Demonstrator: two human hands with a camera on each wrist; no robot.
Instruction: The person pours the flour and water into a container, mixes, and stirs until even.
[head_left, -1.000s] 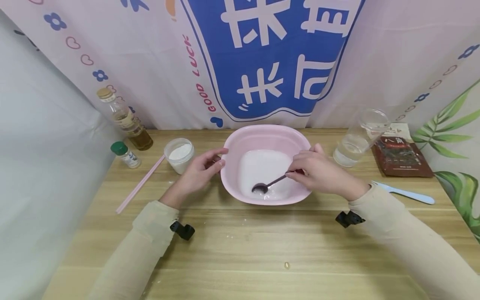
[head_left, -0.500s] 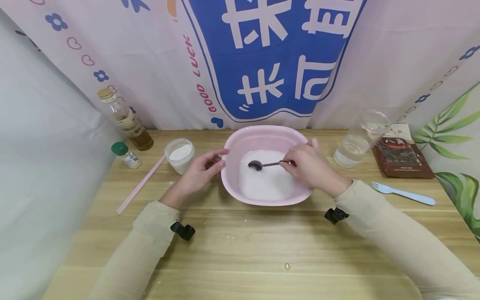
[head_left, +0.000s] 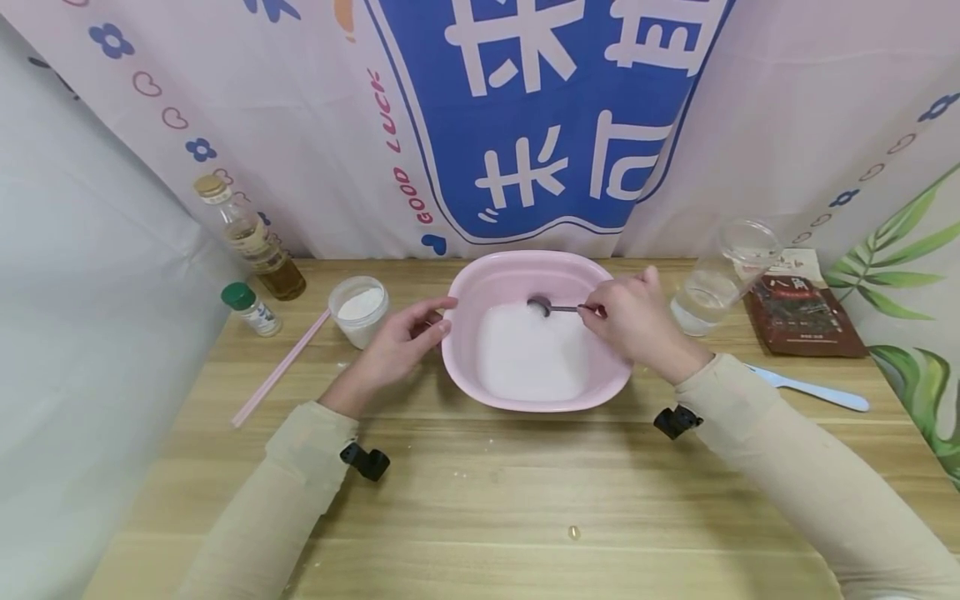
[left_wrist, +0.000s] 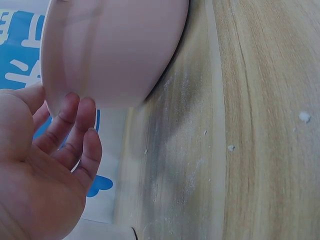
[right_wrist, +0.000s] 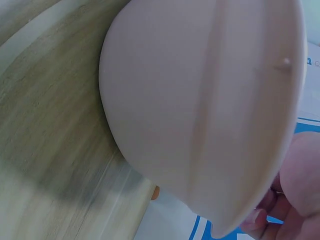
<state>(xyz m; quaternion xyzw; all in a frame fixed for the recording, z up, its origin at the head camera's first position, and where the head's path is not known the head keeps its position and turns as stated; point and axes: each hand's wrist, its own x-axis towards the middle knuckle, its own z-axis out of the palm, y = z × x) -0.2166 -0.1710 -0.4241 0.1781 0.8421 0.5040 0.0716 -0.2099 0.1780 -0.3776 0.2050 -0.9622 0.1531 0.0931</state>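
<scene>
A pink plastic basin [head_left: 463, 367] stands mid-table with a milky white mixture [head_left: 532, 358] inside. At its left rim, my left hand [head_left: 400, 337] steadies it with thumb and bent fingers; the left wrist view shows these fingers [left_wrist: 65, 125] against the rim and outer wall. My right hand [head_left: 637, 321] reaches over the right rim and pinches the handle of a dark spoon [head_left: 538, 305]. The spoon's bowl sits at the far edge of the mixture. In the right wrist view the basin wall [right_wrist: 200, 100] hides the spoon, and only part of the hand shows.
Left of the basin are an open tub of white powder [head_left: 360, 308], pink chopsticks [head_left: 281, 368], a green-capped shaker [head_left: 252, 310] and an oil bottle [head_left: 258, 250]. To the right are a clear cup of water [head_left: 708, 292], a brown packet [head_left: 802, 312] and a blue fork [head_left: 817, 389].
The spoon has swept from the near side of the mixture through the middle to the far edge, the right hand moving with it. The left hand stays put at the rim.
</scene>
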